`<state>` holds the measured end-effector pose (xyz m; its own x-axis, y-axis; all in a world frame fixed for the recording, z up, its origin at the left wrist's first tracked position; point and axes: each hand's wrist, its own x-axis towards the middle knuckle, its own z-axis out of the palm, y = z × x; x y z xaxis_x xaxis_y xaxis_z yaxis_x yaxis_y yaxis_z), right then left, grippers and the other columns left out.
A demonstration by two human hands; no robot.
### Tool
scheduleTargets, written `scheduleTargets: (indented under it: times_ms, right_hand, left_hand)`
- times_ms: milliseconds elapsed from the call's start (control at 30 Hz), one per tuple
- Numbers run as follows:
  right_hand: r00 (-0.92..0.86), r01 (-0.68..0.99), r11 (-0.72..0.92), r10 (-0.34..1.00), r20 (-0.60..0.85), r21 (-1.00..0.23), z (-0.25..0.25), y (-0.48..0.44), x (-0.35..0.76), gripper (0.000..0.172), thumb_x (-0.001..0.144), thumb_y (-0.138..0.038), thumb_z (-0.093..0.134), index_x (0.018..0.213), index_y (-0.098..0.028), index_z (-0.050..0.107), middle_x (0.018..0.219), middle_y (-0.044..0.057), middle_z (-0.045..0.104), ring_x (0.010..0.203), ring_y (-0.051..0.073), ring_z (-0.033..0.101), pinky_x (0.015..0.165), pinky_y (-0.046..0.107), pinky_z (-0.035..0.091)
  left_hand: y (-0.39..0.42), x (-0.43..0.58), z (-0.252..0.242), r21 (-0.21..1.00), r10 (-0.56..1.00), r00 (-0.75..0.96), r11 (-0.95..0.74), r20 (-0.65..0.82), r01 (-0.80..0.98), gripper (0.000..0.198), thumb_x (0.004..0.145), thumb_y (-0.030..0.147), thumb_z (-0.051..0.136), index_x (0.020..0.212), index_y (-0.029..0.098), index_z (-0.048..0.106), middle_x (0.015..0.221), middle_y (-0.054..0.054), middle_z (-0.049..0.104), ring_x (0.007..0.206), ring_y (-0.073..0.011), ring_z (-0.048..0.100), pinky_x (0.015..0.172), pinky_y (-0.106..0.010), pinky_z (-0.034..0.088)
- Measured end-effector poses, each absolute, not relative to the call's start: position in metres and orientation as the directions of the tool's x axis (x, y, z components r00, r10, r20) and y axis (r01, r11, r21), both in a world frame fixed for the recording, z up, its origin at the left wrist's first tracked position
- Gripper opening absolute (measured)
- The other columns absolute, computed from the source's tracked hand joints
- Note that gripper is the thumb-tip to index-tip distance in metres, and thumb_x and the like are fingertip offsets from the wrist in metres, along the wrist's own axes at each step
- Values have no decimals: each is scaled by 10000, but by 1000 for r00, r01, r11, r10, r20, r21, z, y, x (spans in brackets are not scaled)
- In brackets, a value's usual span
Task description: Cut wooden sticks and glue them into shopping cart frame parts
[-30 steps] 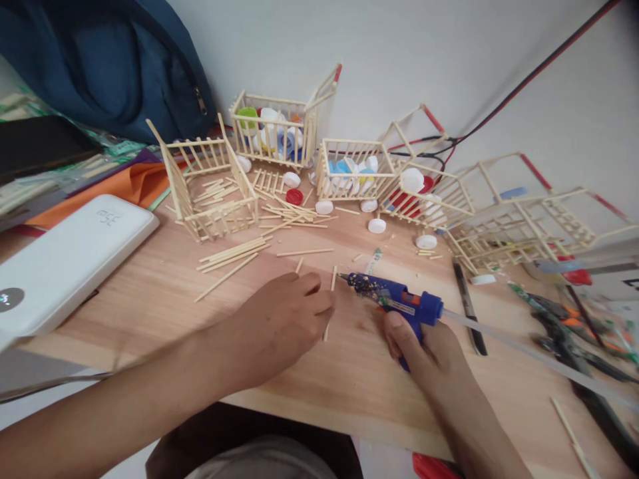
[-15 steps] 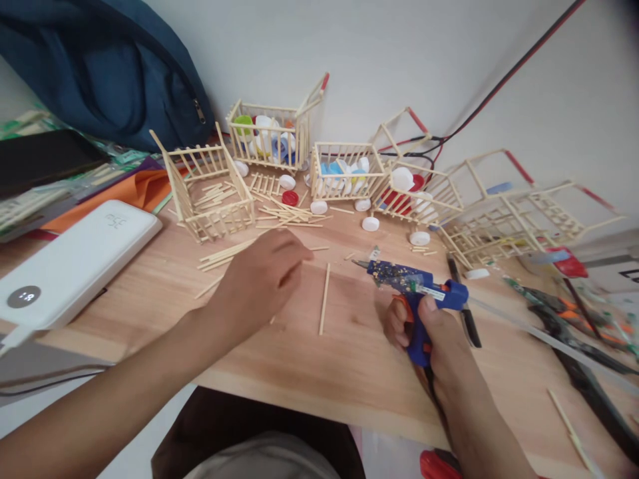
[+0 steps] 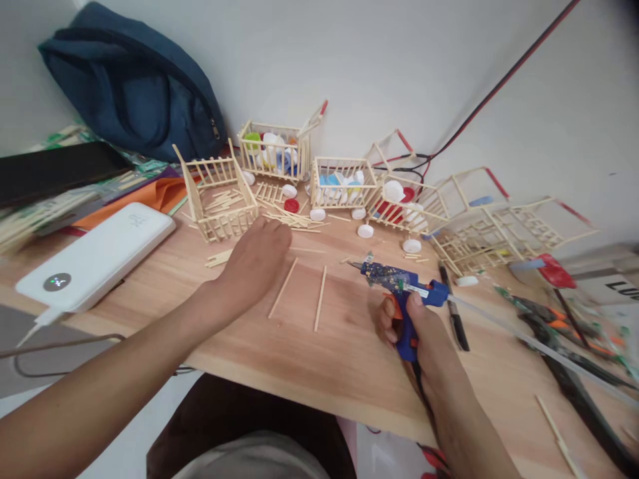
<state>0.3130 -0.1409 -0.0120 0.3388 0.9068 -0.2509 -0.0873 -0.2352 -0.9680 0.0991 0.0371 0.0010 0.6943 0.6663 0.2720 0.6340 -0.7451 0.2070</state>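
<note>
My right hand (image 3: 419, 326) is wrapped round the handle of a blue hot glue gun (image 3: 392, 276), a clear glue stick (image 3: 494, 313) running out of its back. The nozzle points left, just above the table. My left hand (image 3: 257, 256) is palm down at the near side of a pile of thin wooden sticks (image 3: 294, 221). Its fingers are curled together and their tips are hidden, so what they hold cannot be made out. Between my hands lie two separate wooden sticks, a left one (image 3: 283, 288) and a right one (image 3: 320, 299), roughly parallel.
Behind the pile stand an open-sided stick frame (image 3: 224, 219) and several small stick carts with bottle-cap wheels, one cart (image 3: 344, 183) in the middle. A white power bank (image 3: 100, 253) and blue bag (image 3: 144, 86) are left. A black pen (image 3: 456, 316) and pliers (image 3: 564, 319) lie right.
My left hand has moved forward and left to the stick pile, leaving a second stick in view beside the first. My right hand still holds the glue gun. The view has shifted slightly.
</note>
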Motion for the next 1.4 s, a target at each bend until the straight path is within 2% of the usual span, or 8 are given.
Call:
scheduleTargets:
  times_ms: [167,300,500,667,933,1400]
  right_hand:
    - [379,-173,-211,887,-263,-962,-13,-141,312,484,814,-677,518,735,-199,536,585,5,514,448,113,425,407,256,329]
    - [390,-218,-184,884,-258,-958,-12,-141,310,458,837,-649,510,746,-201,529,632,13,537,471,106,421,417,245,329]
    - [399,-228,-188,877,-268,-955,-14,-141,311,457,827,-662,513,785,-207,521,653,15,547,459,105,427,408,244,342]
    - [397,-165,-205,882,-255,-965,-17,-140,313,488,836,-685,466,766,-205,521,645,26,552,459,113,435,394,248,336]
    - [390,-176,-225,878,-277,-958,-15,-141,313,491,832,-689,472,755,-207,523,620,21,548,458,112,428,407,250,336]
    - [415,-197,-217,865,-282,-956,-12,-141,308,463,851,-650,494,850,-190,554,657,31,580,456,98,422,402,240,317]
  left_hand:
    - [33,103,12,483,698,680,-686,226,544,123,818,105,487,765,182,566,764,-17,607,769,-183,527,693,-309,380]
    - [23,107,13,568,687,704,-656,178,497,125,809,105,491,767,179,583,778,-6,615,785,-169,537,709,-297,381]
    - [18,103,8,490,682,706,-690,194,533,137,858,120,456,802,175,568,829,-32,600,856,-199,502,746,-325,389]
    - [18,99,0,466,644,734,-728,216,502,134,902,148,451,819,182,551,842,-28,594,859,-199,490,754,-329,399]
    - [14,104,-4,360,612,759,-775,223,519,144,914,122,444,837,156,560,867,-55,586,884,-214,491,791,-355,422]
    - [14,105,-5,340,625,749,-769,220,542,159,900,86,425,831,163,545,870,-54,575,867,-206,496,775,-349,430]
